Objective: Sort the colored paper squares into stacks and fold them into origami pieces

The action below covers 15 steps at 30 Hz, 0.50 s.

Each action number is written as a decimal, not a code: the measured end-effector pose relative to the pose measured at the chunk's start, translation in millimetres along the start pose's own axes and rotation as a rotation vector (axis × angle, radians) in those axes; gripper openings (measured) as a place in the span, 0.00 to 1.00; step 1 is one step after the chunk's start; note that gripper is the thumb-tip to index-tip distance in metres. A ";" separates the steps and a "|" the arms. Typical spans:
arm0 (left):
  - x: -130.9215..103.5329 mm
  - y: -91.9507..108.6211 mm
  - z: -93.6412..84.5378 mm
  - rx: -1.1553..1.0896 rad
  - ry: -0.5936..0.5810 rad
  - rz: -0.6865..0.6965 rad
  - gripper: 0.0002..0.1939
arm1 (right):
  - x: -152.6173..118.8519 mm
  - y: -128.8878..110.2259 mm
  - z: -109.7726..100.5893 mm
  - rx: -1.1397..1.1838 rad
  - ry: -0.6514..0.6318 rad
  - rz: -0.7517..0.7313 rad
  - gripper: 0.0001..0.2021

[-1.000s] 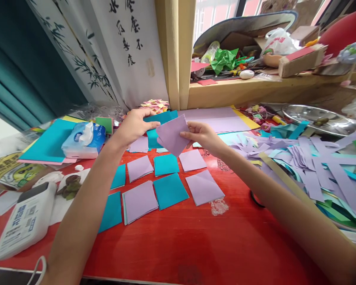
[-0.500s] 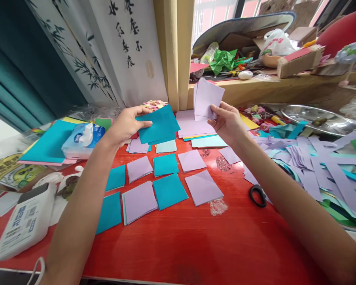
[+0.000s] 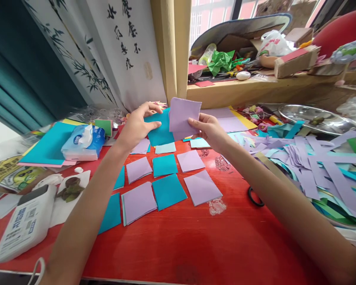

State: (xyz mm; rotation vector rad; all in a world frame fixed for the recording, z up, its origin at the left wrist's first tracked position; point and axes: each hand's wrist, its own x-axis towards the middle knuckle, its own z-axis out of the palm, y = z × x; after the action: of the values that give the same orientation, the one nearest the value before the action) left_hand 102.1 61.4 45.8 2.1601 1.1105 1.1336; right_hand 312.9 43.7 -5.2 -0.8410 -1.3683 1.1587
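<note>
– What is in the person's hands at the red desk point(image 3: 172, 249)?

– Paper, held above the far side of the desk. The fingers of the left hand point(image 3: 138, 126) grasp teal paper point(image 3: 160, 132) at its left side, the thumb lying over its face. The right hand point(image 3: 209, 128) pinches lilac paper squares point(image 3: 184, 114) by their right edge, thumb in front. The lilac overlaps the right part of the teal from where I stand.

– And below the hands?

– Small stacks in rough rows on the desk. Nearest the desk's front edge, a lilac stack point(image 3: 139, 202) sits just left of a teal stack point(image 3: 169, 191), with another lilac pile point(image 3: 203, 187) to the right. A pale blue piece point(image 3: 165, 148) lies behind them, just below the held teal paper.

– What surrounds the scene?

– To the left, a blue-and-white tissue pack point(image 3: 83, 143) rests on large teal sheets point(image 3: 46, 144), and a white case point(image 3: 25, 223) lies closer to us. On the right, a heap of cut paper strips point(image 3: 308, 164) spreads in front of a shiny metal dish point(image 3: 317, 118). A black ring-shaped handle point(image 3: 255, 197) shows beside the right forearm, partly hidden by it.
</note>
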 end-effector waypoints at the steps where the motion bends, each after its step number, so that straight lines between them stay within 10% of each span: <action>1: -1.2 3.0 3.2 -0.019 -0.024 0.000 0.12 | -1.5 -0.5 2.6 -0.051 -0.004 0.000 0.14; 15: -3.3 -4.9 20.1 -0.188 -0.119 -0.016 0.13 | -4.0 1.5 11.8 -0.018 -0.021 -0.044 0.14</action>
State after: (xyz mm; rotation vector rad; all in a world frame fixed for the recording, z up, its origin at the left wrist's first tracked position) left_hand 115.5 60.9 29.7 2.0412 0.9292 1.0439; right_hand 301.7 38.2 -6.9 -0.8093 -1.4100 1.1256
